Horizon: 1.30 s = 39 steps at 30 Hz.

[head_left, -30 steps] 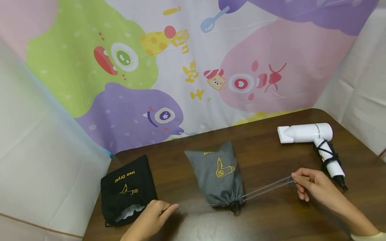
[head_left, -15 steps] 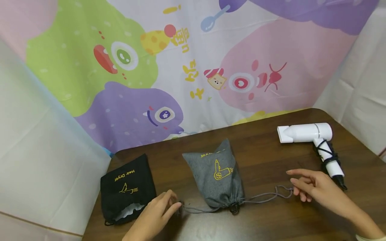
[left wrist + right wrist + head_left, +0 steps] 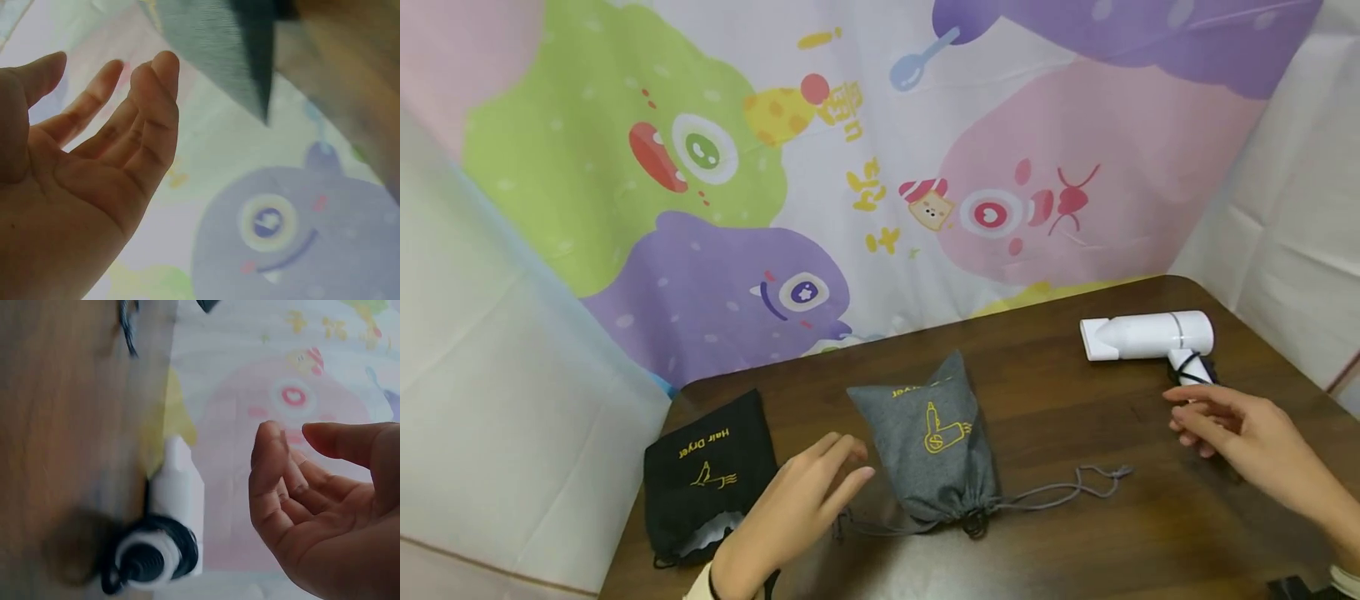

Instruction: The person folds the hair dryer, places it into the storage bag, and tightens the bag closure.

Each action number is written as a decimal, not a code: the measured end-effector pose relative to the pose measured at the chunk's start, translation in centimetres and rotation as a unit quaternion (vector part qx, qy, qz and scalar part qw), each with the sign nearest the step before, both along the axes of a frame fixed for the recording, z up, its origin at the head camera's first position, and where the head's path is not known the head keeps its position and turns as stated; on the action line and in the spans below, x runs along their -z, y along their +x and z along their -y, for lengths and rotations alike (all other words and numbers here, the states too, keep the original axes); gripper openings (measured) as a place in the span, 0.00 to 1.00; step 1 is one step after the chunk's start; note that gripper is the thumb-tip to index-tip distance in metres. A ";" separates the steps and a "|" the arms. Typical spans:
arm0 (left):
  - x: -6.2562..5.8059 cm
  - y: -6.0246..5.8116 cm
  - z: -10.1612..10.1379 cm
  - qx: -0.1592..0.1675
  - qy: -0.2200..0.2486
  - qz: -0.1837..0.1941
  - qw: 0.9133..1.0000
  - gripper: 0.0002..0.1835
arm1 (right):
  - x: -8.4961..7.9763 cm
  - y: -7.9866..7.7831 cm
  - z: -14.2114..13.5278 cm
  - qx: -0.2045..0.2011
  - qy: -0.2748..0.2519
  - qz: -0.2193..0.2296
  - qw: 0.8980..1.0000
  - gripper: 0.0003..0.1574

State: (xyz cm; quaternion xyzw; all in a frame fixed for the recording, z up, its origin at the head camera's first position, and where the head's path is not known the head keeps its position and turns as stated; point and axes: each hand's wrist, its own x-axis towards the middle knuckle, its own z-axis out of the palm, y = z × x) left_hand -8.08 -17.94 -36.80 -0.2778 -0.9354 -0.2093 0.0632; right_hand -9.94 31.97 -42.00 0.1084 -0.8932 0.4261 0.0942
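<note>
A grey drawstring bag with a yellow hair dryer drawing lies in the middle of the table, its mouth gathered towards me. One loose cord trails from it to the right, another to the left. My left hand hovers over the left cord, between the grey bag and a black bag, its fingers loosely bent and holding nothing. Off to the right, my right hand is raised with relaxed, empty fingers. It covers the handle of a white hair dryer; the black cord wound round that handle shows in the right wrist view.
The black bag, lettered "Hair Dryer", lies at the left of the brown table, its mouth showing a pale lining. Behind the table hangs a cartoon-printed cloth. White cloth panels flank both sides.
Both hands first held the grey bag's cords stretched out to the sides. They have let go; the cords lie slack. My right hand has moved right towards the hair dryer, my left slightly up.
</note>
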 end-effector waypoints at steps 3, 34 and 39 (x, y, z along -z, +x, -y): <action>-1.2 -1.3 -1.7 0.038 -0.009 -0.013 0.999 0.11 | 0.0 -0.4 -1.1 0.028 0.006 -0.022 0.999 0.17; -1.8 -10.7 -15.0 0.189 -0.061 -0.015 0.980 0.15 | 4.2 -1.0 -5.0 0.107 0.135 0.075 0.982 0.38; -1.8 -11.5 -17.0 0.196 -0.071 -0.015 0.978 0.17 | 4.2 -1.0 -5.2 0.093 0.137 0.068 0.984 0.32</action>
